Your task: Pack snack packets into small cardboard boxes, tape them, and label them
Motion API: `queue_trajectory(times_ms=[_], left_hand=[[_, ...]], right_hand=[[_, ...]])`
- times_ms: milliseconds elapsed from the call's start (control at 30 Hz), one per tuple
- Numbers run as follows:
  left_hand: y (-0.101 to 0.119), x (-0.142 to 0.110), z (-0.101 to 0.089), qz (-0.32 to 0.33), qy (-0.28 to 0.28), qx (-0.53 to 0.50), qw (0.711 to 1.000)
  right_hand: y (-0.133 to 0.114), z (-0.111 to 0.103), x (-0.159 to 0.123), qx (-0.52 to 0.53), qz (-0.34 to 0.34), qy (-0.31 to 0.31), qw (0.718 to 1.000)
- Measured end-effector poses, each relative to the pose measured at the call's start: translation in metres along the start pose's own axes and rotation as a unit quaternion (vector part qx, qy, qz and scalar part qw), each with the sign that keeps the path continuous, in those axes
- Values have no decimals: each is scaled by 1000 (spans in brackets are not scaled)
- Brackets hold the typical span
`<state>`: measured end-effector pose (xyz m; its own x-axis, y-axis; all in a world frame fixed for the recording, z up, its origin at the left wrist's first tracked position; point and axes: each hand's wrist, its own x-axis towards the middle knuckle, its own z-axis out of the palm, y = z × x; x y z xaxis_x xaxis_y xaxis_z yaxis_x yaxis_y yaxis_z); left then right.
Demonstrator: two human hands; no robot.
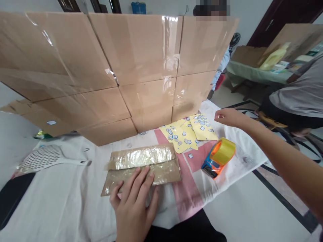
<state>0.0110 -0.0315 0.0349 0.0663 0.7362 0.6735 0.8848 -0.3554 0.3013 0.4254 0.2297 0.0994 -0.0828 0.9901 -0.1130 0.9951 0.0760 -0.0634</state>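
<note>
My left hand [136, 198] lies with its fingers spread on a folded brown paper packet [156, 171], its upper flap covered with shiny clear tape. The packet rests flat on the white and pink tablecloth. To the right, my right hand [228, 117] hovers near the table's far right edge with its fingers curled together. Whatever they may pinch is too small to make out. Just left of it lie yellow sheets [183, 134] with small blue-edged stickers or pictures. A tape dispenser [213, 163], orange and blue with a yellow roll, sits below my right hand.
A tall taped cardboard screen [146, 50] stands across the table's back. At left are a white slotted skimmer [45, 158] and a black flat object [12, 198]. One person is partly hidden behind the screen; another person in grey [300, 87] sits at right.
</note>
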Motion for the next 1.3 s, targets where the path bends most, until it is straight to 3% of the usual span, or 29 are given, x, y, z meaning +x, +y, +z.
queue_trajectory(times_ms=[100, 233, 367, 667, 867, 1033, 1133, 1300], left_hand=[[-3, -1, 4, 25, 14, 22, 999], [-9, -5, 8, 51, 20, 42, 998], [-10, -7, 8, 48, 20, 46, 998], [4, -5, 9, -13, 24, 29, 999], [4, -7, 9, -8, 31, 36, 999], [-3, -8, 8, 34, 39, 56, 997], [-5, -10, 9, 24, 42, 52, 997], [-10, -15, 11, 65, 53, 70, 994]], right_hand=[[25, 24, 7, 47, -54, -65, 995], [13, 68, 18, 79, -99, -75, 989], [6, 87, 26, 79, -102, -46, 991], [1, 87, 26, 128, -123, -27, 984], [-6, 88, 22, 155, -129, -37, 979], [-9, 82, 18, 178, -104, -27, 978], [-12, 78, 14, 211, -80, -32, 974], [-9, 65, 4, 315, -2, -31, 948]])
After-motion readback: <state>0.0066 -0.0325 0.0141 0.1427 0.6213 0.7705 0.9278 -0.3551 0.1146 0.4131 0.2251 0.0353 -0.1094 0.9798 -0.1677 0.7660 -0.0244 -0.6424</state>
